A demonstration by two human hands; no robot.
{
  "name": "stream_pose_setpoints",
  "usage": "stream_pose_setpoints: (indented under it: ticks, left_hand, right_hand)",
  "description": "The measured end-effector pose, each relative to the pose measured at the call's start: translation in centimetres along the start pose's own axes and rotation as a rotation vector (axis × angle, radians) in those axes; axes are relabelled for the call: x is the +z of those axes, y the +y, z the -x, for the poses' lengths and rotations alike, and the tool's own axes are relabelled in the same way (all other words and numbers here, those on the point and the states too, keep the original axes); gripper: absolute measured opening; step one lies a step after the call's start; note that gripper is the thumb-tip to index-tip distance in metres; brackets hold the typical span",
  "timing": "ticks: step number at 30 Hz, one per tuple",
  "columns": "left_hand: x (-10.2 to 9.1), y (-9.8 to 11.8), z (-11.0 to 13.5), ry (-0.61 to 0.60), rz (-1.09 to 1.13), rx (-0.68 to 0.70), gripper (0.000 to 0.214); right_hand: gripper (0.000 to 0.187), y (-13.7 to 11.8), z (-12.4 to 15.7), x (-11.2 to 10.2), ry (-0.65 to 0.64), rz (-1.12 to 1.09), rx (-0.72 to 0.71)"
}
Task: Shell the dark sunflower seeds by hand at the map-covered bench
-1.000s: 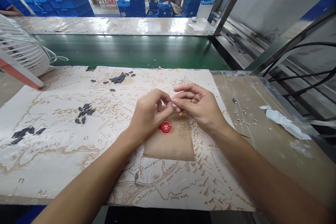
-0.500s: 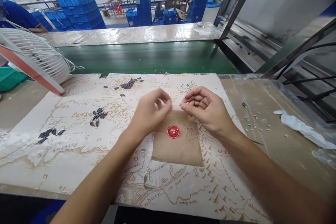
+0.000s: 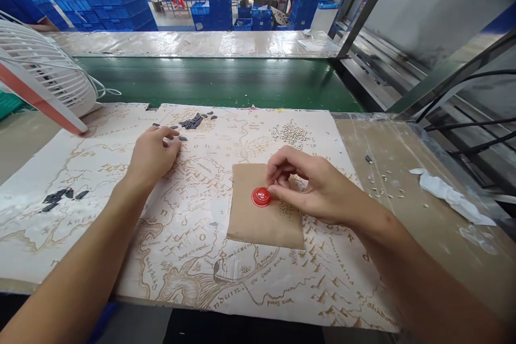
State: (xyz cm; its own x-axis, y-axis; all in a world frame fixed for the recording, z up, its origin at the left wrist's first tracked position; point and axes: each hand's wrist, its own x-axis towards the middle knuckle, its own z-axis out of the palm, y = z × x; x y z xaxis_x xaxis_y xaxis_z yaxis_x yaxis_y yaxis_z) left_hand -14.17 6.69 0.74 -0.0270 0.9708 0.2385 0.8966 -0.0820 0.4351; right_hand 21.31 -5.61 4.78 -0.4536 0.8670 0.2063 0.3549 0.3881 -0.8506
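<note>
My left hand [image 3: 155,151] is at the far left part of a map-printed sheet [image 3: 177,215], its thumb and index finger apart beside a few loose dark chips. A small heap of dark chips [image 3: 192,121] lies just beyond its fingertips. My right hand [image 3: 302,180] is closed in a pinch at the right rim of a small round red dish-like piece [image 3: 260,197]. Whatever is between those fingertips is too small to make out. The red piece rests on a square of brown cardboard [image 3: 250,231], where tiny pale specks [image 3: 286,209] lie partly under my right hand.
Tiny pale and dark bits [image 3: 292,134] are scattered at the sheet's far right. More dark chips [image 3: 62,198] lie at left. A white fan [image 3: 48,64] stands at far left. Beyond is a green conveyor belt [image 3: 217,83]. Crumpled white tissue [image 3: 451,196] lies at right.
My left hand has moved left and away from my right hand, to the dark chips, covering one heap. My right hand has come down toward me to the red piece. The view has shifted slightly.
</note>
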Motion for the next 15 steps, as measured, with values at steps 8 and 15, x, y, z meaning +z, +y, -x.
stream_pose_setpoints:
  ticks: [8, 15]
  left_hand:
    - [0.2, 0.7, -0.3, -0.001, -0.005, -0.008, 0.019]
    - [0.7, 2.5, 0.7, -0.066, 0.081, 0.002, 0.019]
  right_hand:
    - [0.015, -0.2, 0.3, 0.2, -0.101, 0.127, -0.014]
    - [0.016, -0.6, 0.3, 0.3, -0.117, 0.161, -0.054]
